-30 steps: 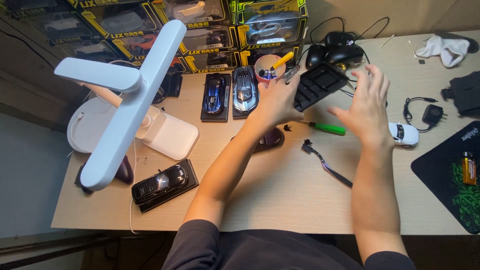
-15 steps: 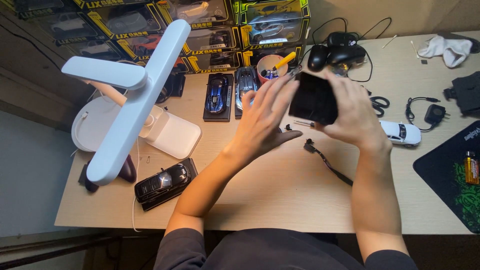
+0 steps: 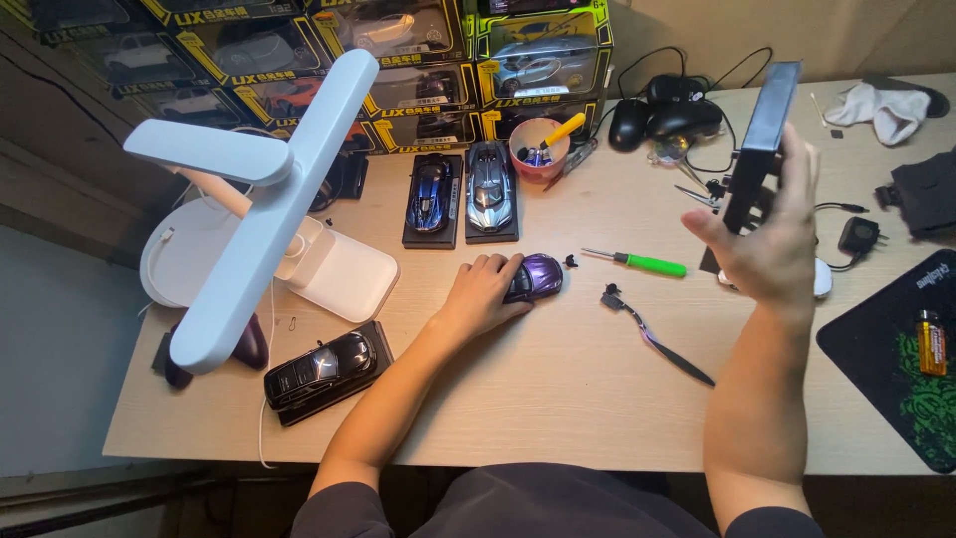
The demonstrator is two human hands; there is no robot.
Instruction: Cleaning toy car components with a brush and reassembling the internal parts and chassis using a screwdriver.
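My left hand (image 3: 483, 295) lies on the table with its fingers closed over the rear of a small purple model car (image 3: 541, 274). My right hand (image 3: 775, 244) is raised above the table's right side and grips a flat black rectangular plate (image 3: 762, 130), held upright and seen edge-on. A white model car (image 3: 823, 280) peeks out from under that hand. Between my hands lie a green-handled screwdriver (image 3: 640, 263) and a thin black tool (image 3: 659, 346).
A white desk lamp (image 3: 261, 214) stands at the left, a black car on a base (image 3: 324, 371) in front of it. Two dark cars on bases (image 3: 463, 191), a cup (image 3: 538, 149), boxed cars (image 3: 398, 45) and computer mice (image 3: 662, 112) are at the back. A battery (image 3: 931, 342) lies on the mouse pad (image 3: 886, 374).
Both hands were at the black plate before. My left hand has dropped onto the purple car, and my right hand has carried the plate up and to the right, turning it upright.
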